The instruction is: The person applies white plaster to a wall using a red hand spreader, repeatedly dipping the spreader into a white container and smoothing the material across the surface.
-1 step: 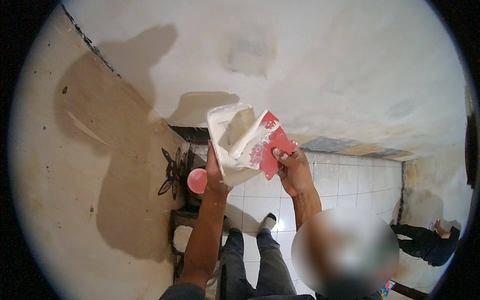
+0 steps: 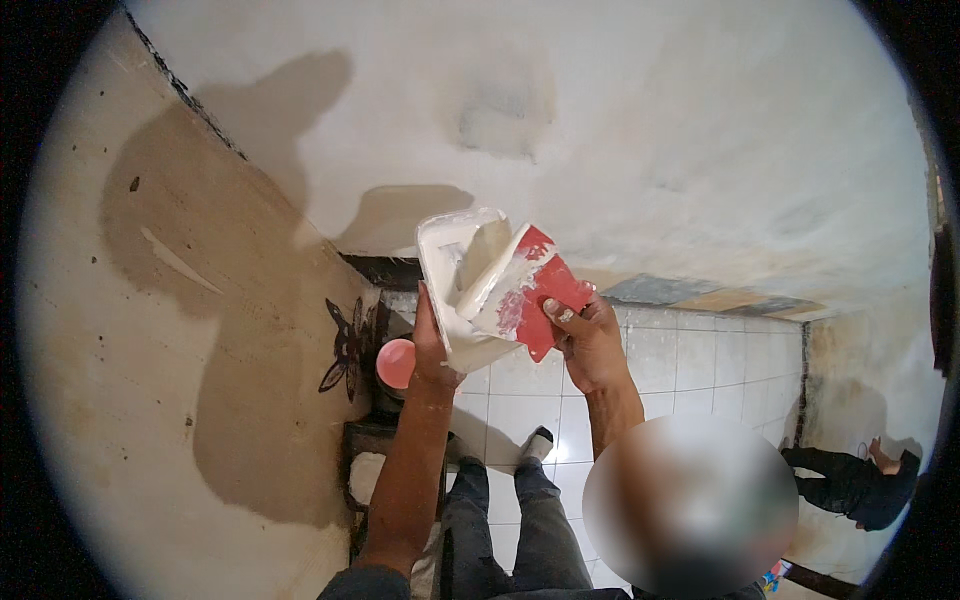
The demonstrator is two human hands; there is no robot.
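My left hand (image 2: 432, 345) is closed around the side of a white plastic tub (image 2: 480, 352), held up in front of me and tilted. White paste like wall filler coats the tub's inside and rim. In my right hand (image 2: 588, 340), a red putty spreader (image 2: 548, 290) is pinched between thumb and fingers. Its broad edge reaches over the tub's opening, thickly loaded with the white paste (image 2: 492, 285). Smears of paste also cover part of the spreader's red face and my right thumb. The spreader hides part of the tub's inside.
A patchy whitish wall (image 2: 650, 150) rises ahead; a brown-stained wall (image 2: 170, 270) stands at left. Below are white floor tiles (image 2: 525, 415). Dark furniture (image 2: 372, 438) and a pink round container (image 2: 396, 363) stand at lower left. Another person (image 2: 850, 485) is at far right.
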